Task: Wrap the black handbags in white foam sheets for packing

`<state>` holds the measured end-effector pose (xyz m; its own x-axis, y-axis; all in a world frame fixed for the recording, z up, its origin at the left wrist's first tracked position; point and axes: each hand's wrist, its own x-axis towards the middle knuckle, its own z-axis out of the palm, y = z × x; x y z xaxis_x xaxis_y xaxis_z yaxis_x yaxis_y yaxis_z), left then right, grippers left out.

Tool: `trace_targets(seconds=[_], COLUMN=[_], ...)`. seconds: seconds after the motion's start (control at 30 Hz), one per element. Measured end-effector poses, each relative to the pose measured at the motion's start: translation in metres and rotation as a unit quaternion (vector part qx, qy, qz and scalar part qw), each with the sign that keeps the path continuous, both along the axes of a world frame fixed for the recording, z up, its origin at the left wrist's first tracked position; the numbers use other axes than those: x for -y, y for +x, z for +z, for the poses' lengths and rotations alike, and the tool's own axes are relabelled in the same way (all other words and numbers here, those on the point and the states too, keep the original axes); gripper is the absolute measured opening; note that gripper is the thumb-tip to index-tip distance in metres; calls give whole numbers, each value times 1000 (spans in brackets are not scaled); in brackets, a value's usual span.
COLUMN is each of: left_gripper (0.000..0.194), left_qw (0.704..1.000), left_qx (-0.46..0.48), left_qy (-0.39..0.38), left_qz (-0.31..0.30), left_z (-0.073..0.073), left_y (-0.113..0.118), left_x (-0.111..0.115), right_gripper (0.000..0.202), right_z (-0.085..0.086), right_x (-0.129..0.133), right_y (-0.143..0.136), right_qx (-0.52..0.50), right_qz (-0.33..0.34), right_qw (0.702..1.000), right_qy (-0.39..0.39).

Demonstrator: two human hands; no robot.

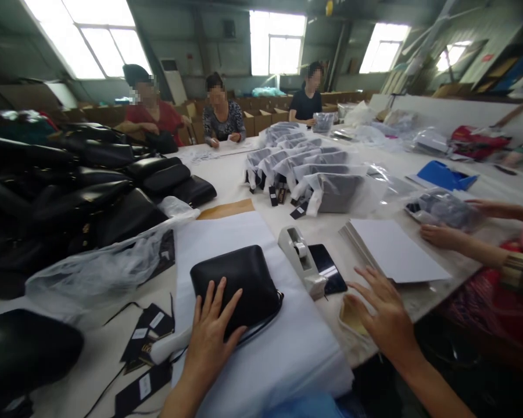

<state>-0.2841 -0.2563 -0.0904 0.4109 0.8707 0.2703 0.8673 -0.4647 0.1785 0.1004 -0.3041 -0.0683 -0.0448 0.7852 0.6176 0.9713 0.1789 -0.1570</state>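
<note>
A black handbag (239, 273) lies on a stack of white paper sheets (226, 226) in front of me. Spread flat over its lower left part is my left hand (215, 325), fingers apart. A white rounded piece (169, 345) pokes out beside that hand, next to black hang tags (146, 334) with cords. My right hand (386, 316) is open above the table edge, over a small yellowish dish (352, 313) that it partly covers. Just beyond it are a grey tape dispenser (303, 261) and a dark phone (326, 267).
Black bags (108, 174) pile up at left beside a clear plastic bag (108, 267). Wrapped grey bags (340, 191) stand in rows ahead. White cards (394, 247) are stacked at right, near a co-worker's hands (444, 235) on a plastic-wrapped item. Several people sit across the table.
</note>
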Motion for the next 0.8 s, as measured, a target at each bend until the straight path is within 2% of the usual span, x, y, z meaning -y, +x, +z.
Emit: trace_targets(seconds=[0.07, 0.13, 0.2, 0.27, 0.33, 0.37, 0.5, 0.57, 0.63, 0.73, 0.8], left_gripper=[72, 76, 80, 84, 88, 89, 99, 99, 94, 88, 82], left_qw=[1000, 1000, 1000, 1000, 1000, 1000, 999, 998, 996, 989, 988], left_qx=[6, 11, 10, 7, 2, 0, -7, -21, -41, -59, -61], left_qy=[0, 1, 3, 7, 12, 16, 35, 50, 83, 131, 142], left_qz=[6, 12, 14, 15, 14, 15, 33, 26, -6, -44, -21], left_z=[1, 1, 2, 3, 2, 2, -7, -15, -25, -40, -48], left_y=[1, 1, 1, 1, 3, 4, 5, 1, -6, -13, -12], left_x=[0, 1, 2, 3, 3, 3, 2, -2, -7, -14, -15], right_gripper=[19, 13, 16, 22, 37, 45, 38, 49, 55, 51, 41], right_z=[33, 59, 74, 78, 71, 64, 25, 3, -17, -36, -41], right_x=[-36, -77, -123, -172, -221, -244, -313, -333, -344, -350, -351], right_y=[-19, -45, -75, -105, -133, -146, -186, -197, -203, -204, -203], right_qx=[-62, -117, -140, -111, -41, -13, 26, 40, 51, 60, 64], right_qz=[47, 116, 191, 231, 237, 227, 189, 156, 128, 127, 143], right_qw=[996, 985, 971, 956, 932, 924, 932, 937, 939, 944, 950], right_qy=[50, 50, -15, -142, -273, -308, -308, -310, -314, -298, -270])
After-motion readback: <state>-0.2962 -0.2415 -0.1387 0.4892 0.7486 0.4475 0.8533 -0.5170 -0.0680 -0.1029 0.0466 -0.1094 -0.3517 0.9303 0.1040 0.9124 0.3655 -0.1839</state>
